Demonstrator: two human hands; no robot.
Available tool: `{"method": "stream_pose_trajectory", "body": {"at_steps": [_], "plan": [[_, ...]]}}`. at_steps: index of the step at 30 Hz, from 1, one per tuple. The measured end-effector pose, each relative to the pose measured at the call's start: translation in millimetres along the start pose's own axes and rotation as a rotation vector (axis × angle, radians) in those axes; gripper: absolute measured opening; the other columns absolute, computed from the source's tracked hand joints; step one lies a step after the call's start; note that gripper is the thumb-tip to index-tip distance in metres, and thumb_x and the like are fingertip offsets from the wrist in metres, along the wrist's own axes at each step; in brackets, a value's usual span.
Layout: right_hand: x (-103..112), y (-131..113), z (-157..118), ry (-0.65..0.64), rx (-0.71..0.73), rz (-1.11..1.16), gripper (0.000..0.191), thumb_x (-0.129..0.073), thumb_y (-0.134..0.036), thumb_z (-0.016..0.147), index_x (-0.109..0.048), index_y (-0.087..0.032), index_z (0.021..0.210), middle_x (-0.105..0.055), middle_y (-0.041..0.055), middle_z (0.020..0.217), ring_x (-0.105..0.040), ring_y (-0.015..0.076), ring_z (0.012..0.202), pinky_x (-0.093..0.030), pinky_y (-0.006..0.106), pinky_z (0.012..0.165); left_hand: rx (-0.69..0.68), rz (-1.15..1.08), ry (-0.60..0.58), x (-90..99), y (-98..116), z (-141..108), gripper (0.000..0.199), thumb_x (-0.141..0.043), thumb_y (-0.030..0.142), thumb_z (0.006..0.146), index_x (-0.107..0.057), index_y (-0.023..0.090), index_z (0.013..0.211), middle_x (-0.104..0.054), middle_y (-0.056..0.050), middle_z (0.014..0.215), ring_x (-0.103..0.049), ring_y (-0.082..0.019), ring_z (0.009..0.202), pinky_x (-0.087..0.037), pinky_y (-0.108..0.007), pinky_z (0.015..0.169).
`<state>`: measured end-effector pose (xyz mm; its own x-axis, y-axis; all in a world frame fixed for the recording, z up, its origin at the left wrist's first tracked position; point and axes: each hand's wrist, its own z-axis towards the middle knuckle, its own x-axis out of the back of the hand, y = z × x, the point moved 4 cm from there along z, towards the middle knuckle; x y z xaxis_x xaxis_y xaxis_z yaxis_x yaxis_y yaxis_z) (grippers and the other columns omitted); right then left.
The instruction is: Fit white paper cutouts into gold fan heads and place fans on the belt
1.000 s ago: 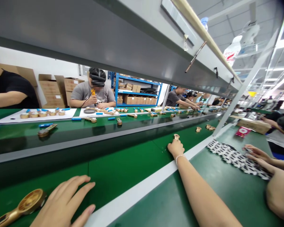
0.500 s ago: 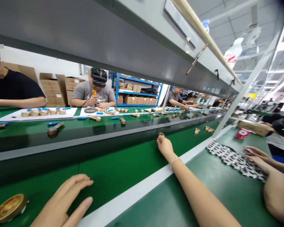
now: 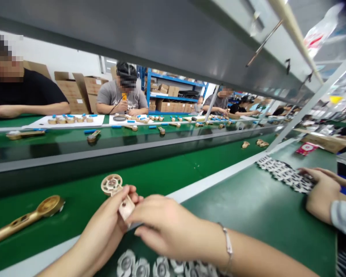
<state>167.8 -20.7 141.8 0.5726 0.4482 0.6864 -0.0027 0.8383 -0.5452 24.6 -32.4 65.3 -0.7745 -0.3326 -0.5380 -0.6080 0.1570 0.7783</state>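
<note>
Both hands meet low centre, over the near edge of the green belt [image 3: 167,175]. Left hand [image 3: 103,227] is closed on a small beige fan part [image 3: 117,192]: round spoked head up and to the left, flat tab with a hole running down-right into the grip. Thumb and fingers [image 3: 127,191] pinch the tab; the spoked head sticks out clear above them.

Long axis of the part: diagonal, upper left to lower right, pointing toward the right hand [image 3: 164,227]. The right hand is just beside the tab end, fingers curled toward it. Touching or a hair apart, I cannot tell, and I cannot tell whether it grips anything. A thin bracelet [image 3: 227,246] sits on that wrist.

So the left hand carries the part and the right hand is next nearest, at the tab end.

Around them:
- Gold handheld fan body [image 3: 23,217] lies flat on the belt to the left, round head toward the hands, handle pointing away left. Well apart from both hands.
- Row of white fan blades [image 3: 141,267] on the worktop [image 3: 248,204] right under the hands.
- A co-worker's hand [image 3: 320,184] on the right rests at a patterned black-and-white sheet [image 3: 279,173].
- More people across the line with similar parts.

Writing: none legible. A red packet [image 3: 305,148] far right carries a white mark, too small to read.
</note>
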Motion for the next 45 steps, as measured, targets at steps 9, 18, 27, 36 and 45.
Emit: {"method": "stream_pose_trajectory", "body": {"at_steps": [9,18,27,36,45], "plan": [[56,60,-104,-0.338,-0.771,0.009,0.034,-0.051,-0.007,0.081,-0.076,-0.022,0.097,-0.073,0.0003,0.094,-0.067,0.0186,0.084,-0.05,0.026,0.078,0.009,0.041,-0.112,-4.2,-12,-3,0.026,-0.067,0.039,0.08,-0.055,0.021,0.095,-0.048,0.004,0.063,-0.052,-0.012,0.059,-0.047,-0.023,0.057],[40,62,-110,-0.311,-0.674,0.002,0.049,-0.045,-0.003,0.082,-0.071,-0.026,0.116,-0.069,-0.0008,0.105,-0.063,0.0146,0.091,-0.047,0.02,0.081,0.014,0.235,-0.149,0.4,-27,5,0.04,-0.071,0.049,0.074,-0.058,0.02,0.098,-0.05,0.004,0.059,-0.054,-0.014,0.058,-0.047,-0.025,0.059],[32,84,-123,-0.207,-0.831,0.177,0.03,-0.061,-0.009,0.072,-0.074,-0.017,0.099,-0.069,-0.0009,0.077,-0.062,0.0112,0.067,-0.044,0.014,0.055,-0.003,0.215,-0.148,4.8,-33,15,0.036,-0.069,0.048,0.078,-0.055,0.023,0.1,-0.049,0.004,0.057,-0.053,-0.014,0.055,-0.045,-0.026,0.055],[32,78,-118,-0.013,-0.892,0.329,0.015,-0.053,-0.011,0.074,-0.065,-0.014,0.082,-0.067,0.0004,0.07,-0.061,0.0112,0.063,-0.041,0.015,0.052,0.017,0.278,-0.195,3.8,-30,13,0.042,-0.068,0.051,0.078,-0.052,0.022,0.104,-0.051,0.004,0.059,-0.055,-0.014,0.058,-0.048,-0.024,0.058],[7,42,-93,0.316,-0.886,0.655,0.015,-0.051,-0.013,0.075,-0.058,-0.015,0.089,-0.055,-0.0054,0.061,-0.046,0.0051,0.044,-0.034,0.014,0.042,-0.118,0.658,-0.223,-3.1,-23,2,0.048,-0.057,0.064,0.08,-0.044,0.024,0.103,-0.046,0.009,0.056,-0.035,-0.005,0.034,-0.03,-0.017,0.037]]}}
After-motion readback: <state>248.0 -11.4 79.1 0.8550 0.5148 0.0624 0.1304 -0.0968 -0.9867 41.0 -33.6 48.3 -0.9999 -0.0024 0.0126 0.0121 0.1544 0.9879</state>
